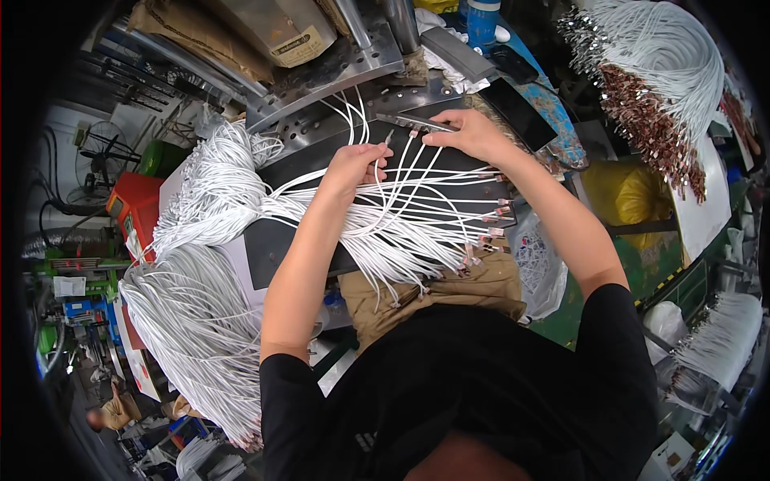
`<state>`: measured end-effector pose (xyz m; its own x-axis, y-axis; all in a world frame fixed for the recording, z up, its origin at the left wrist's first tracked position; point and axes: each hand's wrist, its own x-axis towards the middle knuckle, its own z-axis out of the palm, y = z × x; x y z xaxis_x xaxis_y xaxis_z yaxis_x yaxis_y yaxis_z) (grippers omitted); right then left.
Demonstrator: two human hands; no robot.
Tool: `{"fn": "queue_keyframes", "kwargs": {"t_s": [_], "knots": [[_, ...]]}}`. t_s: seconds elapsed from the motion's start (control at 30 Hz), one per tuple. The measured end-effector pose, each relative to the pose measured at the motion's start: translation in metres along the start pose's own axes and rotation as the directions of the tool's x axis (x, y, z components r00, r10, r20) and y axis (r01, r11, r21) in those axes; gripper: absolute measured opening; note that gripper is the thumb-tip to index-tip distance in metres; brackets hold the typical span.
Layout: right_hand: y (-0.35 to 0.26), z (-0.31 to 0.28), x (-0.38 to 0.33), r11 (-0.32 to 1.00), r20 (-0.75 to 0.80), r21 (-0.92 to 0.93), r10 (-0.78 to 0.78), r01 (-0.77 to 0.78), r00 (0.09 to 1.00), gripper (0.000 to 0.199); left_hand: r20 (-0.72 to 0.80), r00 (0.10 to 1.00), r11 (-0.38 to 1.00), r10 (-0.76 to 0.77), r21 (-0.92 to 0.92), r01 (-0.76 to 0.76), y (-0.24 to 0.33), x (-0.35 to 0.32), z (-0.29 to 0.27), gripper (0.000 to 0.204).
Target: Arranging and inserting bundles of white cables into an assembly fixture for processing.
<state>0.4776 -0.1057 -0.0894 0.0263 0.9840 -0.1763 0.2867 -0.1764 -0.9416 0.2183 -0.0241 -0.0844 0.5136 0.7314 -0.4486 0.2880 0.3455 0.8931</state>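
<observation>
A spread of thin white wires [409,224] with small metal terminals at their ends lies across a dark work plate [449,172] in front of me. My left hand [355,164] pinches one white wire [391,140] upright by its tip. My right hand [469,132] rests at the far edge of the plate, fingers closed on a slim metal tool [413,121] that points left toward the held wire's tip. The two hands are close together, a little apart.
A large bundle of white wires [200,272] hangs over the bench at my left. More bundles with terminals [658,72] lie at the far right. A perforated metal machine bed [337,76] stands behind the plate, a yellow bag [626,196] at the right.
</observation>
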Motion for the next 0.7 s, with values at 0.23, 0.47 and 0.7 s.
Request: {"fn": "queue_keyframes", "kwargs": {"t_s": [0.23, 0.47, 0.7], "knots": [[0.0, 0.002, -0.005, 0.99, 0.114, -0.013, -0.139, 0.141, 0.984, 0.057, 0.034, 0.998, 0.998, -0.057, 0.036, 0.056, 0.008, -0.007, 0.009, 0.028], [-0.039, -0.01, -0.01, 0.831, 0.038, -0.555, -0.028, 0.044, 0.999, 0.033, 0.018, 0.999, 0.878, 0.035, 0.476, -0.039, 0.038, -0.021, 0.016, 0.031], [-0.028, 0.031, 0.116, 0.458, -0.212, -0.735, -0.856, 0.501, 0.472, 0.03, -0.351, 0.921, 0.956, 0.169, -0.168, -0.24, 0.029, 0.035, -0.044, 0.04]]}}
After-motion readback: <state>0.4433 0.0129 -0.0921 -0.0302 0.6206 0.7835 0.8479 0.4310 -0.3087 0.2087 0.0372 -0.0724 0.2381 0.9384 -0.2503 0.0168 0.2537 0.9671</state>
